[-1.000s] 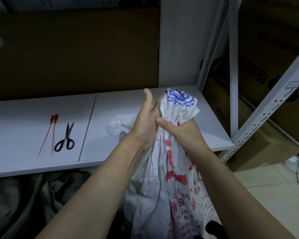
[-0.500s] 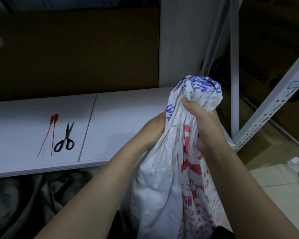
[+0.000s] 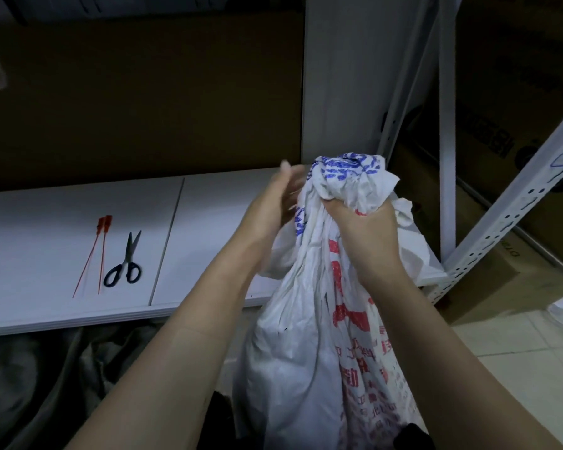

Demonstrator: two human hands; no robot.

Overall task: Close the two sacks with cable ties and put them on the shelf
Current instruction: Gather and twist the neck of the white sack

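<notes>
A white woven sack point(image 3: 309, 345) with red and blue print stands in front of the white shelf board point(image 3: 62, 228). My right hand point(image 3: 368, 235) grips its gathered neck just under the bunched top. My left hand point(image 3: 273, 206) is against the neck's left side with fingers loosely raised and blurred. Two red cable ties point(image 3: 93, 254) lie side by side on the shelf at the left. A second sack cannot be picked out.
Black-handled scissors point(image 3: 126, 261) lie right of the ties. A white perforated rack post point(image 3: 507, 216) slants at the right, with cardboard boxes point(image 3: 514, 125) behind. Grey cloth point(image 3: 46, 384) lies under the shelf. Cables lie on the tiled floor point(image 3: 533, 345).
My right hand has kept the sack's neck, which is lower now than half a second ago. My left hand has come out from behind the sack and loosened its fingers.
</notes>
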